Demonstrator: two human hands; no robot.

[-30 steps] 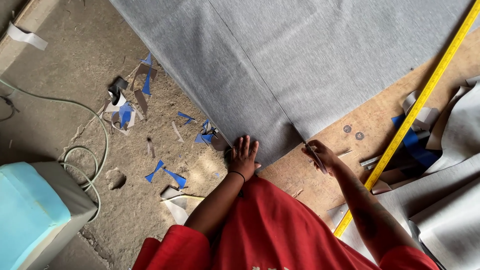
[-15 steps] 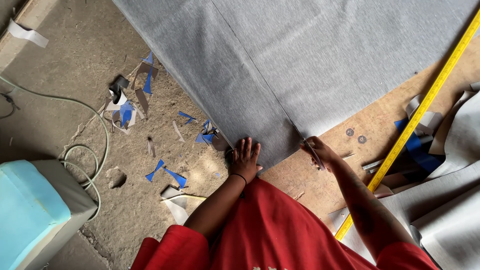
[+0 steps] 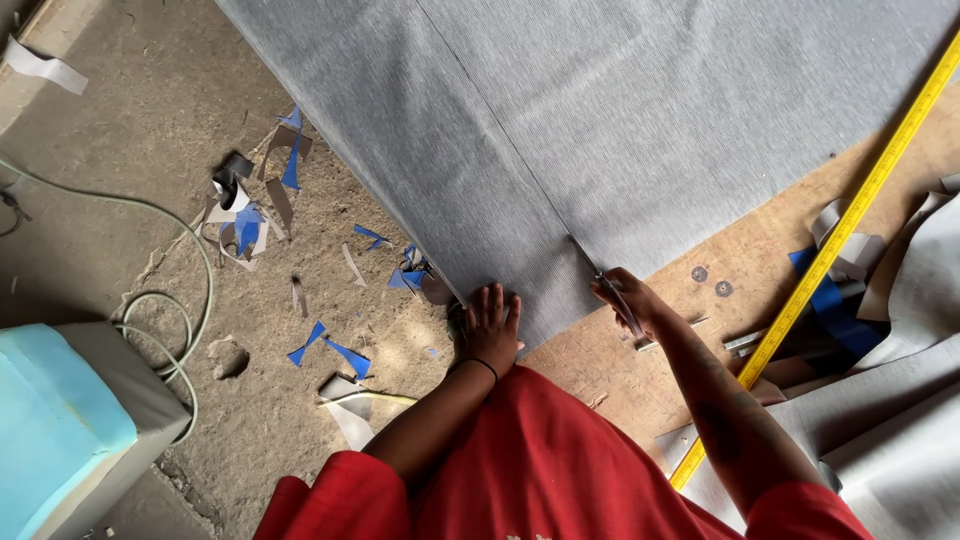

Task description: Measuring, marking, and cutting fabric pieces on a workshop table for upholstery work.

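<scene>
The person kneels at the near edge of a big grey fabric sheet [image 3: 600, 120] spread across the floor [image 3: 150, 130] and partly over a wooden board [image 3: 760, 270]. The left hand [image 3: 490, 325] lies flat, fingers spread, pressing the cloth's near corner down. The right hand [image 3: 628, 298] is closed around the handles of a pair of scissors [image 3: 600, 280], blades sunk into the fabric at its near edge.

The cloth looks soft and limp, light for its size, with a fine ribbed weave; it will likely bunch or slide unless pinned, so a flat palm just beside the cut line is the sensible hold, not a pinch at a loose edge. The scissors are stiff metal and are gripped at the handle end.

The blades point away from the person, up and a little to the left, along a faint straight line [image 3: 500, 130] that runs the length of the sheet. The sheet's own long axis cannot be told, since it runs out of view at the top.

A yellow measuring tape [image 3: 850, 225] lies diagonally on the board to the right, well apart from the cut. Blue and grey scraps [image 3: 250, 210] litter the floor to the left, near a pale cable [image 3: 205, 290] and a foam block [image 3: 60, 420].
</scene>
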